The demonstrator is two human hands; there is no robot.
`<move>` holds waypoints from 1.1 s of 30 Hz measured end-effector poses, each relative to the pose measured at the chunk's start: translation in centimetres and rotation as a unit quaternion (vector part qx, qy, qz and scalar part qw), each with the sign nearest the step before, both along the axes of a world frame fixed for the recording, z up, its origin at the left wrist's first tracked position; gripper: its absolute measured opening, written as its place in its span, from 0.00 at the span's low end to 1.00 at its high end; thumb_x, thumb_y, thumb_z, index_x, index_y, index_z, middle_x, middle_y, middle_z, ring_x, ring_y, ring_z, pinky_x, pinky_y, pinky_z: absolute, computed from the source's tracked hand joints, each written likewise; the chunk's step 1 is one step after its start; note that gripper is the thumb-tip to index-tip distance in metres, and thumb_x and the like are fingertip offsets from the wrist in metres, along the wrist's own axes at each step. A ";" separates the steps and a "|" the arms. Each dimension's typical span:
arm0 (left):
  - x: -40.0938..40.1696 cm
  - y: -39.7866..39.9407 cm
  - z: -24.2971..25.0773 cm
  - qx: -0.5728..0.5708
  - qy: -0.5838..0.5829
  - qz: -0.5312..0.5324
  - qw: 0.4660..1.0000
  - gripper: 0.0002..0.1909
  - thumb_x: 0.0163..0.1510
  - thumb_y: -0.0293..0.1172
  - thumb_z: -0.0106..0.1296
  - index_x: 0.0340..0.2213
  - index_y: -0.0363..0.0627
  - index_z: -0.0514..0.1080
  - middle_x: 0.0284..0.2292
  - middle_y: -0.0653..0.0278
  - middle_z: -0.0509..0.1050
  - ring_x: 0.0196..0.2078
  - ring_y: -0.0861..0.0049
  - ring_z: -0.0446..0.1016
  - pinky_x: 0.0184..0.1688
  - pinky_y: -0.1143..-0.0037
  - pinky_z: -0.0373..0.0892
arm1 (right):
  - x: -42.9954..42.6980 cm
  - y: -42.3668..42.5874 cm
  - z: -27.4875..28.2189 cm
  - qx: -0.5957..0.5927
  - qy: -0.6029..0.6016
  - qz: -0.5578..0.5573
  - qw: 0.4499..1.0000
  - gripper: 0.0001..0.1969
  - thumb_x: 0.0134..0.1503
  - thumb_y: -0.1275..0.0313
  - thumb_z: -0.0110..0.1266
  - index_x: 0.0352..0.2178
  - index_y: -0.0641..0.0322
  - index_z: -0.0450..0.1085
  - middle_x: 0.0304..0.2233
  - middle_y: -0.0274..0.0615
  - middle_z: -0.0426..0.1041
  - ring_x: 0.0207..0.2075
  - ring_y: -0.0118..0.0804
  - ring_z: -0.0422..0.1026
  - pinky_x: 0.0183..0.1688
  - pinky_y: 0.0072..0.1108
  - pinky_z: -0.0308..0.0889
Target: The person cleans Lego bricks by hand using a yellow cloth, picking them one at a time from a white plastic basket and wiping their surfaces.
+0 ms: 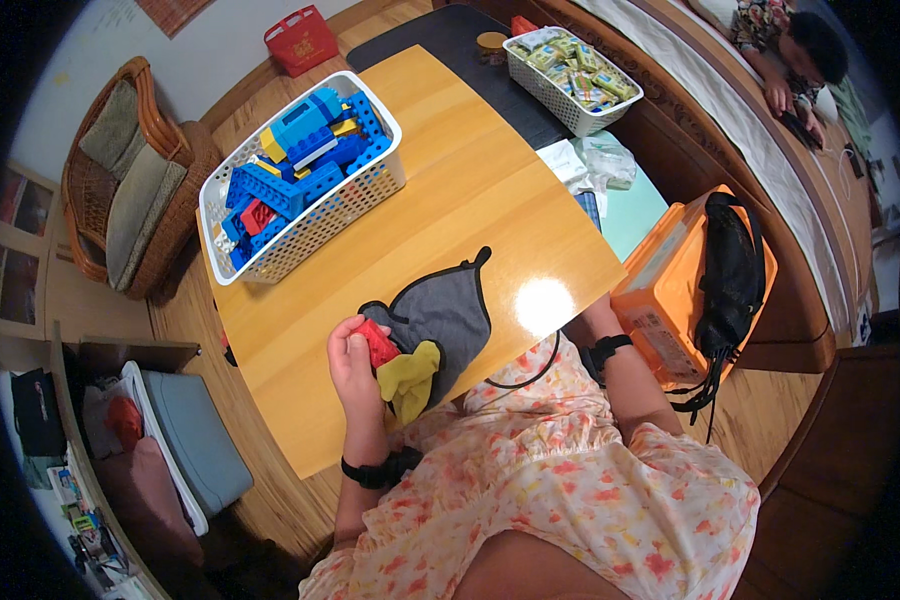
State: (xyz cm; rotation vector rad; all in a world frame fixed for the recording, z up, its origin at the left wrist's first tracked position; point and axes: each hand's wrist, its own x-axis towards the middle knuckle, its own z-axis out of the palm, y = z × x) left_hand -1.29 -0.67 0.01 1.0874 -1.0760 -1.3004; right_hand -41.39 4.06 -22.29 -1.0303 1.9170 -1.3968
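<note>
Between the thumb and fingers of my left hand (351,358) is a red toy building brick (377,343), held above the near part of the wooden table (465,187). Just right of it lies a crumpled yellow-green cloth (411,379), partly over a grey cloth with black edging (446,311). My right hand (598,313) is down at the table's right corner; the edge hides its fingers, so what it holds cannot be seen. A white perforated basket (322,225) on the table is full of building bricks (270,187), mostly blue, with some yellow, white and red.
An orange plastic box (649,300) with a black bag (731,277) on it stands at the right. Beyond the table is a white basket of small packets (577,71). A wicker chair (131,180) stands left. Another person (787,60) is on the bed, upper right.
</note>
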 end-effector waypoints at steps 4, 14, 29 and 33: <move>0.1 0.1 0.1 0.003 0.004 -0.008 1.000 0.14 0.65 0.35 0.40 0.46 0.39 0.64 0.35 0.56 0.74 0.35 0.77 0.72 0.39 0.77 0.69 | -0.2 0.2 -0.3 -0.003 -0.015 0.000 1.000 0.19 0.62 0.62 0.47 0.50 0.62 0.66 0.47 0.42 0.73 0.47 0.39 0.73 0.47 0.27 0.69; 0.1 0.2 0.2 0.003 -0.002 -0.014 1.000 0.14 0.65 0.35 0.42 0.47 0.39 0.64 0.36 0.56 0.74 0.37 0.77 0.72 0.42 0.77 0.69 | 0.0 -0.1 -0.3 -0.006 -0.055 0.004 0.998 0.19 0.63 0.62 0.46 0.51 0.62 0.65 0.47 0.41 0.72 0.47 0.38 0.72 0.47 0.27 0.69; -0.2 0.2 0.2 -0.003 0.007 -0.006 1.000 0.15 0.65 0.37 0.41 0.47 0.39 0.65 0.35 0.56 0.74 0.35 0.76 0.72 0.40 0.77 0.70 | 0.1 -0.2 -1.2 -0.004 -0.236 0.032 0.971 0.19 0.64 0.61 0.44 0.51 0.62 0.64 0.47 0.41 0.72 0.46 0.38 0.72 0.48 0.27 0.68; -0.2 0.2 0.2 0.000 0.005 -0.003 1.000 0.15 0.65 0.37 0.41 0.46 0.39 0.65 0.35 0.56 0.74 0.35 0.76 0.72 0.40 0.77 0.70 | 0.2 0.2 -1.4 -0.004 -0.290 0.038 0.956 0.19 0.64 0.61 0.43 0.51 0.62 0.63 0.47 0.40 0.72 0.46 0.38 0.72 0.48 0.27 0.68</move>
